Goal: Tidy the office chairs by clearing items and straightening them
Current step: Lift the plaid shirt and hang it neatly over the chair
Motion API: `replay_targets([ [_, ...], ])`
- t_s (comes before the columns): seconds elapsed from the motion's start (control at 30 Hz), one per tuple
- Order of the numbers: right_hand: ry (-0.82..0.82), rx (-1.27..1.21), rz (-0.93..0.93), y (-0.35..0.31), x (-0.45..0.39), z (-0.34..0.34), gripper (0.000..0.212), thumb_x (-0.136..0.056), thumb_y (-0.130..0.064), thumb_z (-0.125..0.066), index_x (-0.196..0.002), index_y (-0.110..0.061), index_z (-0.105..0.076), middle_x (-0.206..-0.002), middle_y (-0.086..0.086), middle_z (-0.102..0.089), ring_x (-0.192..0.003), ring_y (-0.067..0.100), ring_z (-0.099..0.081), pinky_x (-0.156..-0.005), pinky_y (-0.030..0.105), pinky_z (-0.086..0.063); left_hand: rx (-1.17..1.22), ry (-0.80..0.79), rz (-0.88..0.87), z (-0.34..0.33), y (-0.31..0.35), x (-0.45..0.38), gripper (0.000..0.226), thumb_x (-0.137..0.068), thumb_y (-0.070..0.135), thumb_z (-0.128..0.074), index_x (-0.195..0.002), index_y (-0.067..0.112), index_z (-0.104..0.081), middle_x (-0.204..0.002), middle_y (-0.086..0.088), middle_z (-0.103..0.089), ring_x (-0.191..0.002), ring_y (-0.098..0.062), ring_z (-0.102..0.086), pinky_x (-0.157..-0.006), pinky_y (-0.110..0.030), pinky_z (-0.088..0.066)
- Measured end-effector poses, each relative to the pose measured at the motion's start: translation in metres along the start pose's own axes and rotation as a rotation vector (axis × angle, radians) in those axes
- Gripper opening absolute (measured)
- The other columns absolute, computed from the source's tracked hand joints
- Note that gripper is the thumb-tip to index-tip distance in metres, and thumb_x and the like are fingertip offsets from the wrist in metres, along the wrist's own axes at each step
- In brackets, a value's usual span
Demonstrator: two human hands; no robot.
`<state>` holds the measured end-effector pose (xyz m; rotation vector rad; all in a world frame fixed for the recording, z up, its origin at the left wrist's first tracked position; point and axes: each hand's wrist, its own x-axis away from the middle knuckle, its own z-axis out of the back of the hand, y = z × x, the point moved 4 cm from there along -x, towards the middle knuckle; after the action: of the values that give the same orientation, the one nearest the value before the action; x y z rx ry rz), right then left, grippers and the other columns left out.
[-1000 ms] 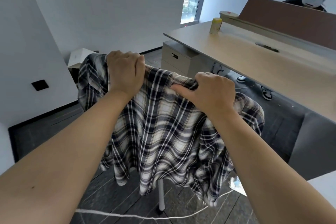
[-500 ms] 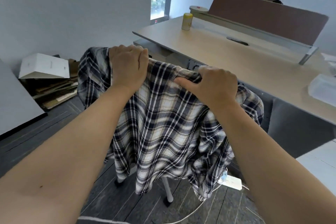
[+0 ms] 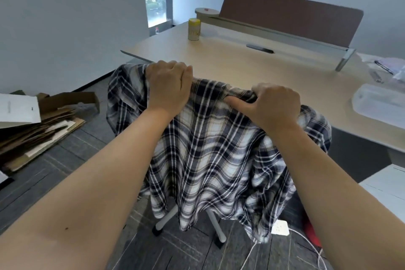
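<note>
- the plaid shirt [image 3: 210,149] hangs draped over the back of the office chair [image 3: 215,224], covering it almost entirely; only the chair's white legs and dark casters show beneath the shirt's hem.
- the left hand [image 3: 168,85] is a closed grip over the top of the chair back, clamped on the shirt near its left shoulder.
- the right hand [image 3: 274,105] is likewise closed on a bunched fold of the shirt along the top edge, thumb pressed into the cloth.
- over the last second the chair has swung around and come in toward the surface [image 3: 241,66]: a second ago its back faced the wall with the surface off to the right of the shirt, and now the surface edge lies just behind the shirt.
- judgement: the straightening of this chair looks nearly done, but the shirt is not yet cleared off it.
- a white power strip [image 3: 279,228] and its cords lie on the floor just right of the chair legs, so rolling further could snag them.
</note>
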<state>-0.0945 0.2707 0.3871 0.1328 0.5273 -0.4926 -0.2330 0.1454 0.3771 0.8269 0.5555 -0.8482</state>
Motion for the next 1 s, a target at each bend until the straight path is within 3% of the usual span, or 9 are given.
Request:
replay_targets([
  [0.17,0.053,0.036,-0.068,0.026,-0.032,-0.016,0.068,-0.065,-0.078,-0.032,-0.043,-0.014,-0.022,-0.041,-0.011,-0.006,-0.036,0.004,-0.004,-0.049,0.01,-0.007,0.037,-0.081,-0.059,-0.042,-0.003,-0.032,0.041,-0.084,0.038,-0.022,-0.063,0.009,-0.042,-0.062,-0.007,-0.041,-0.071,-0.021,-0.036,-0.063,-0.024,-0.006],
  [0.3,0.048,0.055,-0.078,0.054,-0.05,-0.034,0.065,-0.064,-0.075,-0.039,-0.044,-0.019,-0.013,-0.041,-0.007,-0.014,-0.037,0.008,-0.011,-0.048,0.015,-0.008,0.024,-0.161,-0.167,-0.074,-0.002,-0.055,0.055,-0.08,0.047,-0.029,-0.076,-0.002,-0.054,-0.073,-0.017,-0.055,-0.077,-0.021,-0.036,-0.066,-0.022,-0.007],
  [0.43,0.078,0.064,-0.176,0.072,-0.067,-0.048,0.064,-0.064,-0.078,-0.03,-0.044,-0.017,-0.02,-0.042,-0.009,-0.017,-0.039,0.01,-0.016,-0.055,0.024,-0.021,0.059,-0.281,-0.232,-0.105,-0.005,-0.079,0.067,-0.07,0.061,-0.031,-0.087,0.0,-0.053,-0.082,-0.009,-0.046,-0.083,-0.019,-0.03,-0.067,-0.024,-0.01],
  [0.53,0.061,0.094,-0.267,0.08,-0.076,-0.057,0.068,-0.064,-0.078,-0.027,-0.059,-0.011,-0.037,-0.056,0.0,-0.037,-0.059,0.018,-0.035,-0.073,0.034,-0.022,0.083,-0.323,-0.244,-0.125,-0.008,-0.098,0.068,-0.069,0.063,-0.035,-0.087,0.0,-0.053,-0.089,-0.017,-0.054,-0.084,-0.023,-0.035,-0.074,-0.031,-0.019],
  [0.63,0.061,0.044,-0.374,0.085,-0.085,-0.065,0.064,-0.066,-0.076,-0.035,-0.069,-0.013,-0.037,-0.074,0.002,-0.043,-0.082,0.018,-0.031,-0.079,0.039,-0.024,0.097,-0.338,-0.249,-0.143,-0.01,-0.116,0.058,-0.076,0.055,-0.051,-0.089,-0.001,-0.053,-0.095,-0.02,-0.057,-0.093,-0.032,-0.043,-0.079,-0.032,-0.021],
  [0.77,0.035,-0.035,-0.45,0.097,-0.102,-0.073,0.066,-0.055,-0.079,-0.022,-0.064,-0.015,-0.034,-0.062,-0.007,-0.03,-0.085,0.016,-0.029,-0.072,0.03,-0.01,0.129,-0.354,-0.261,-0.164,-0.012,-0.134,0.065,-0.073,0.061,-0.047,-0.09,-0.001,-0.053,-0.097,-0.02,-0.057,-0.097,-0.033,-0.045,-0.085,-0.037,-0.025],
  [1.0,0.08,-0.081,-0.499,0.119,-0.123,-0.083,0.063,-0.052,-0.079,-0.027,-0.058,-0.017,-0.035,-0.059,-0.015,-0.028,-0.083,0.016,-0.032,-0.059,0.032,-0.002,0.15,-0.365,-0.283,-0.194,-0.006,-0.155,0.052,-0.08,0.05,-0.053,-0.094,-0.001,-0.052,-0.102,-0.019,-0.057,-0.101,-0.032,-0.043,-0.083,-0.031,-0.02],
])
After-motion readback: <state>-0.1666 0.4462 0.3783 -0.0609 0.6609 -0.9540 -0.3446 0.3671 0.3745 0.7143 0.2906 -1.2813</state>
